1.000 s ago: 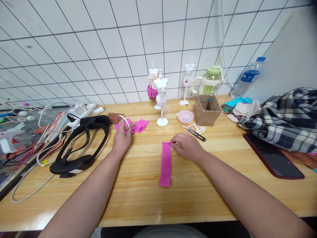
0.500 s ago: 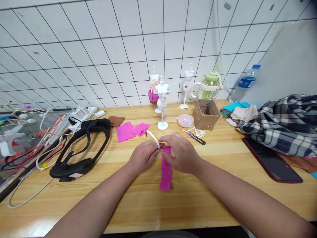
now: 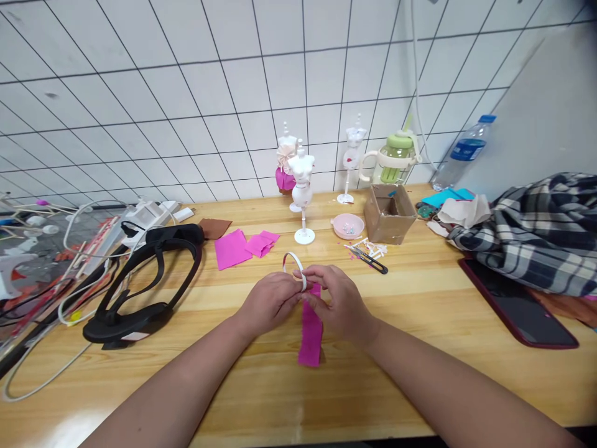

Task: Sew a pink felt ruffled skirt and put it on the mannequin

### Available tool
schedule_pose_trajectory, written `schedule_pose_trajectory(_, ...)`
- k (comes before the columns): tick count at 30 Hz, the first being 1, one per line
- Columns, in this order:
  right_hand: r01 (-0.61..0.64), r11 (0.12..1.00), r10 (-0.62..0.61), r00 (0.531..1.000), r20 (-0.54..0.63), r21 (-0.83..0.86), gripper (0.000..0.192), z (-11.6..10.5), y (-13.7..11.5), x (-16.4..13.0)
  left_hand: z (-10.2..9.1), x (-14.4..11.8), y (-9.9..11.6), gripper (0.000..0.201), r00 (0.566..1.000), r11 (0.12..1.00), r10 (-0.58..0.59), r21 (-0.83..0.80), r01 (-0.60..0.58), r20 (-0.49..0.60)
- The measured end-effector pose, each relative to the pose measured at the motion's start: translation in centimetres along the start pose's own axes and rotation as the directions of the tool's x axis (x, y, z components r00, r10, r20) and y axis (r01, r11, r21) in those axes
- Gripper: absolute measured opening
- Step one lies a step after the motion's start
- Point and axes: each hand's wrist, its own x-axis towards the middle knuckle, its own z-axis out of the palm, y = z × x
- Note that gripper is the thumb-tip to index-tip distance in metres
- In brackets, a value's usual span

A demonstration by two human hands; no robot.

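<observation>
A thin white ring, which looks like a narrow roll of tape, stands upright between my hands above the table. My left hand is closed and pinches its lower part from the left. From the other side my right hand brings thumb and fingertips together at the roll's near edge; exactly what lies between those fingertips is hidden. Below them a magenta fabric strip lies lengthwise on the wooden table, its far end partly covered by my right hand.
Magenta fabric squares lie left of a white mannequin stand. Farther right are a pink dish, a craft knife among white scraps, and a cardboard box. A black headset strap sits left, a phone right.
The ring has tipped to show more of its opening. My right hand's fingers have closed in nearer to my left hand. The camera view has shifted slightly.
</observation>
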Motion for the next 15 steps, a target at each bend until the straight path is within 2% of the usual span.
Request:
schedule_pose_trajectory(7, -0.027, 0.999, 0.027, 1.0, -0.006, -0.035, 0.019, -0.1, 0.96, -0.08, -0.16, 0.34, -0.32, 0.016, 0.992, 0.985, 0.121, 0.127, -0.115, -0.037)
schedule_pose_trajectory(11, -0.038, 0.999, 0.037, 0.998, -0.043, -0.026, 0.032, -0.1, 1.08, -0.14, -0.26, 0.38, -0.45, 0.015, 0.991, 0.983, 0.133, 0.131, -0.129, -0.022)
schedule_pose_trajectory(15, -0.021, 0.999, 0.021, 1.0, -0.016, -0.034, 0.041, -0.36, 0.84, -0.15, -0.4, 0.38, -0.42, 0.016, 0.987, 0.974, 0.158, 0.168, -0.154, -0.013)
